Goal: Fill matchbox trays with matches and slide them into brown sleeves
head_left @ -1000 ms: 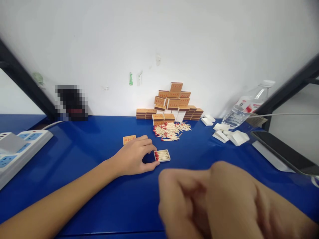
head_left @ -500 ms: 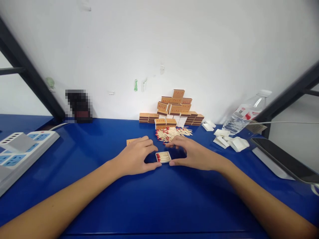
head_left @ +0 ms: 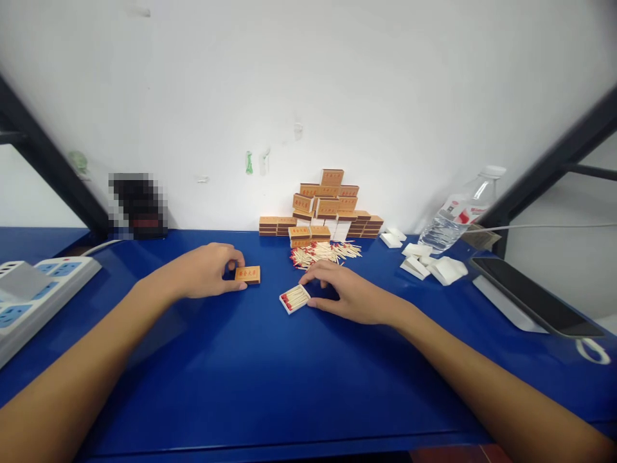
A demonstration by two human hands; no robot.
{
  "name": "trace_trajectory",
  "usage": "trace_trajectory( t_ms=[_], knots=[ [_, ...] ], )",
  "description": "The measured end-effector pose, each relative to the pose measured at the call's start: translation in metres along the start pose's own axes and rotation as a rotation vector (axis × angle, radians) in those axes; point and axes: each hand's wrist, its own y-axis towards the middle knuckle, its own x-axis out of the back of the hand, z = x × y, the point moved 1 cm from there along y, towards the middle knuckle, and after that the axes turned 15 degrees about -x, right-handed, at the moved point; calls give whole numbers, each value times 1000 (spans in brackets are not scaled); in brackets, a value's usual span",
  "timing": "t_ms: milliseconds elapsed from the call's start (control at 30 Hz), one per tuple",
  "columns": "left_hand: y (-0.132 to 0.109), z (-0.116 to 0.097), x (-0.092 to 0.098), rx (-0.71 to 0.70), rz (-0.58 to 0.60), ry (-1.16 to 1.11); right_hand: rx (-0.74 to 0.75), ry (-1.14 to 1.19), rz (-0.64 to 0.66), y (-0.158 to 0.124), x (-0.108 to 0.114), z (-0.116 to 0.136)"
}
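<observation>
My left hand (head_left: 212, 271) has its thumb and fingers around the left end of an orange matchbox sleeve (head_left: 249, 275) on the blue table. Between the thumb and fingers of my right hand (head_left: 340, 290) is the right end of a white matchbox tray (head_left: 288, 309). Red-tipped matches (head_left: 295, 298) lie side by side in that tray, heads to the left. The tray sits slightly turned, its left end nearer to me. Just behind my right hand, a loose pile of matches (head_left: 313, 254) spreads on the table.
Stacked matchboxes (head_left: 328, 206) stand against the wall. White empty trays (head_left: 446, 270) lie at the right, before a tilted water bottle (head_left: 457, 215). A phone (head_left: 533, 296) rests at far right. On the left are a power strip (head_left: 53, 289) and a blurred dark object (head_left: 139, 204).
My left hand has left the tray and moved left to the orange sleeve. My right hand has closed on the tray, which is now turned. The camera view has shifted slightly.
</observation>
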Motion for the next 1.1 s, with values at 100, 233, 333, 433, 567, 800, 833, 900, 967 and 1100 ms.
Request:
trace_trajectory(
  t_ms=[100, 233, 333, 433, 567, 800, 833, 900, 967, 1100],
  knots=[
    [5, -5, -3, -61, -37, -52, -16, 16, -25, -1, 1, -1],
    [11, -12, -7, -95, -92, -140, -62, 118, -89, -1, 4, -7],
    [13, -18, -10, -150, -147, -216, -101, 262, -120, -1, 8, -12],
    [16, -24, -14, -196, -170, -277, -134, 317, -124, -1, 11, -15],
    [18, -30, -17, -239, -198, -303, -128, 320, -101, -1, 11, -15],
    [20, -33, -19, -256, -201, -336, -100, 307, -114, -2, 10, -14],
    [20, -33, -19, -249, -208, -349, -91, 301, -116, -2, 11, -14],
    [20, -34, -19, -235, -217, -372, -77, 289, -118, -3, 13, -13],
    [21, -36, -18, -232, -216, -391, -76, 283, -124, -4, 14, -12],
    [21, -37, -17, -211, -211, -428, -88, 264, -157, -5, 14, -12]
  ],
)
